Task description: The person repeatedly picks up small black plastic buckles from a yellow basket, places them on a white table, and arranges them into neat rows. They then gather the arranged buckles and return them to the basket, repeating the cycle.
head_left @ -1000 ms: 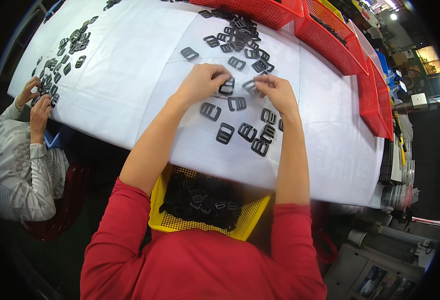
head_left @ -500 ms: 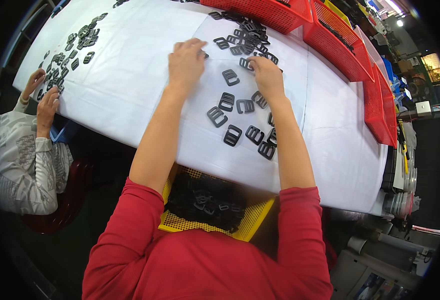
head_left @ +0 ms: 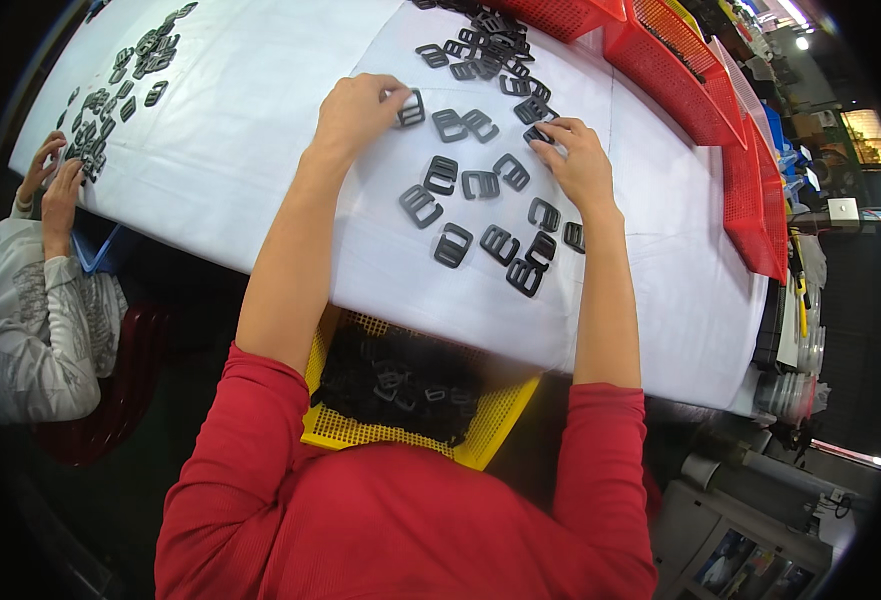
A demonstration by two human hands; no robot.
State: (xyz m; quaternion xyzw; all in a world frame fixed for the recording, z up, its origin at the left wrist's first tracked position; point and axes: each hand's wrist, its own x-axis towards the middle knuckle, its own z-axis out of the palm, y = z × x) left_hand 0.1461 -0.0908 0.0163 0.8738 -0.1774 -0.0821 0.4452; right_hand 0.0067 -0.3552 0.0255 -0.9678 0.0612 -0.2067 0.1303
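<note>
At the left edge, a co-worker's hands (head_left: 58, 200) are resting at the near end of a scatter of black buckles (head_left: 147, 60); whether their fingers are grasping any is not clear. Below them, partly under the table edge, a blue container (head_left: 98, 250) is showing, its contents hidden. Left of upper centre, the person's left hand (head_left: 353, 118) is pinching the near side of one black buckle (head_left: 412, 108) between thumb and fingers. At lower centre, a yellow basket (head_left: 508, 432) with perforated walls is holding a dark heap, in which several buckles are standing out. Above it, loose buckles (head_left: 452, 245) are lying spread, mostly apart, on the white cloth (head_left: 400, 275), while a denser pile (head_left: 485, 45) is crowding the top centre. Right of upper centre, the right hand (head_left: 580, 165) is apparently gripping another buckle (head_left: 535, 134) between thumb and fingertips. The buckles are probably light, stiff and smooth, perhaps slightly slippery, and not easily broken; their outer side bars are seemingly offering the best hold. Toward the upper right, red baskets (head_left: 685, 105) are standing in a row; the middle one is holding dark pieces, while the rightmost one's contents are not being shown.
</note>
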